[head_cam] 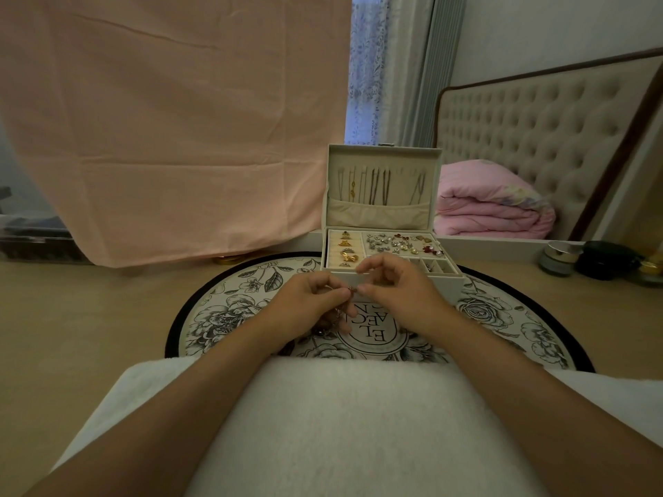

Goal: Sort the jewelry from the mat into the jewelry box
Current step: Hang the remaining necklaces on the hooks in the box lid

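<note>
Pale, smooth floor carries a round, black-rimmed mat (pixel 229 310) printed with grey roses. At its far edge stands our boxy cream jewelry box (pixel 380 157), lid upright, rings lying in padded rolls. Our left hand (pixel 308 306) pinches a tiny reddish-gold piece (pixel 352 289) just before the box. Our right hand (pixel 398 292), loosely curled, touches it with one tip (whether it grips, we cannot tell).

free: mat (pixel 229 310) left | blocked: jewelry box (pixel 384 156) ahead | jars (pixel 558 258) far right
</note>
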Demonstrator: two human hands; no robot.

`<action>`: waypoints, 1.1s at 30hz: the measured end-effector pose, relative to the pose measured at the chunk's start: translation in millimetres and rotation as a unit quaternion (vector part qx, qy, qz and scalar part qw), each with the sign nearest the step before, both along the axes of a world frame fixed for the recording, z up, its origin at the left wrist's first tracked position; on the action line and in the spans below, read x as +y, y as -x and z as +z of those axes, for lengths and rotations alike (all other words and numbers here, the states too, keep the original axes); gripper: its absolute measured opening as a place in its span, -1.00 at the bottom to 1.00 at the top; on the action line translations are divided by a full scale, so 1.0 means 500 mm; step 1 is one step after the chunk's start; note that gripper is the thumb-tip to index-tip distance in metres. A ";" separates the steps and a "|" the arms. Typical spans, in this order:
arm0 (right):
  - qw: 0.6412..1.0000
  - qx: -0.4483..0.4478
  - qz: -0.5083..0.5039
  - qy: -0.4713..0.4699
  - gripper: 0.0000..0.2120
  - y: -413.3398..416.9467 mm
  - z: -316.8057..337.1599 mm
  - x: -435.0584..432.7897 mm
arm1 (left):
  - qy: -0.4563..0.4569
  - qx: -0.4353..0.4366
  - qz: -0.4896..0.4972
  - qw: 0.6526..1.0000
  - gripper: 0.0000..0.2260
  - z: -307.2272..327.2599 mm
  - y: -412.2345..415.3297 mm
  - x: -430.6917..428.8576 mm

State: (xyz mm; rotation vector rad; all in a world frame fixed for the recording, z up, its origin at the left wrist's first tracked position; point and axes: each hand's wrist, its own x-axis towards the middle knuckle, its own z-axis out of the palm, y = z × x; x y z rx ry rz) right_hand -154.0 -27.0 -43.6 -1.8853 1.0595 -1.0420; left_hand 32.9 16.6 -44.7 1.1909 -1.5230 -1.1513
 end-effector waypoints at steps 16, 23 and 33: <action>0.984 0.170 -0.041 0.033 -0.90 0.014 0.010 0.007 | 0.015 -0.101 0.051 0.993 -0.89 0.004 -0.020 -0.012; 0.980 0.182 -0.064 0.047 -0.96 0.037 0.027 0.003 | 0.006 -0.337 0.016 0.941 -0.88 0.016 -0.064 -0.021; 0.934 0.351 -0.056 0.036 -0.81 0.048 0.029 -0.001 | 0.040 -0.480 0.015 0.876 -0.92 0.028 -0.099 -0.023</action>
